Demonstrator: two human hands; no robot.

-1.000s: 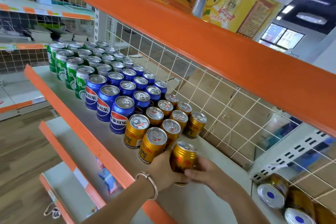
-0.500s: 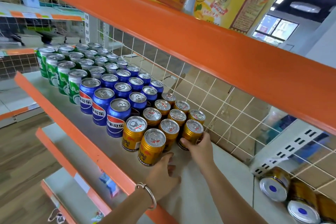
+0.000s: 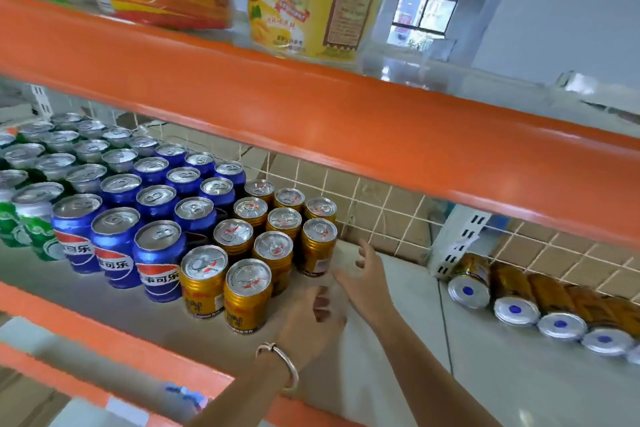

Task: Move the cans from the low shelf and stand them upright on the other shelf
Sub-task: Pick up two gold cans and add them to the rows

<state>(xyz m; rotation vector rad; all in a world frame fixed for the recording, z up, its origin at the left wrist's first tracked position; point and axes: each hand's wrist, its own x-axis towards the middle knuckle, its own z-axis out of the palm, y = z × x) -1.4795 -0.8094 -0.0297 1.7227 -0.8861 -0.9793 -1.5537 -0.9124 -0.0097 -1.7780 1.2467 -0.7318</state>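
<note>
Several gold cans stand upright in rows on the grey shelf [image 3: 114, 302]; the newest gold can [image 3: 318, 246] stands at the right end of the back rows. My right hand [image 3: 367, 282] hovers just right of it, fingers spread, holding nothing. My left hand [image 3: 308, 321], with a bracelet on the wrist, rests on the shelf beside the front gold can [image 3: 246, 295], fingers loosely curled and empty. More gold cans [image 3: 512, 295] lie on their sides in a row at the right.
Blue cans [image 3: 157, 260] and green cans [image 3: 38, 218] stand in rows to the left. An orange-edged upper shelf [image 3: 311, 107] with snack packets overhangs. A wire grid back panel [image 3: 381, 215] and a white upright post [image 3: 457, 239] bound the shelf.
My right hand has let go of the gold can it set down at the row's end and drawn back a little. The camera moved closer and to the right.
</note>
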